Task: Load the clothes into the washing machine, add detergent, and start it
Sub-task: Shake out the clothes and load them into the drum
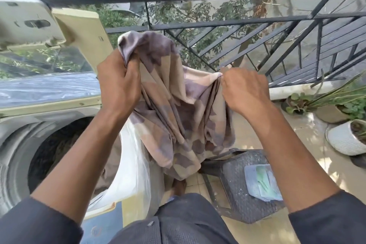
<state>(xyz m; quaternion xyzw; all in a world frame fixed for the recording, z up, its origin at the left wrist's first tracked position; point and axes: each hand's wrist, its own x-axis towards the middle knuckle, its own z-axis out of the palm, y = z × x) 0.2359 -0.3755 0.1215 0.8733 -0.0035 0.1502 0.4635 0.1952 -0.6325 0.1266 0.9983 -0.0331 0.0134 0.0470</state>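
Washing machine (pixel 23 125) cut off left; drum (pixel 57 156) contents dark, unclear

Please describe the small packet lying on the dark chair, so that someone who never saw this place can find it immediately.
Start from the washing machine at the left, then look right, past the patterned cloth which both hands hold up, to the dark woven chair. The packet lies flat on its seat. It is the only pale blue-and-green thing there.
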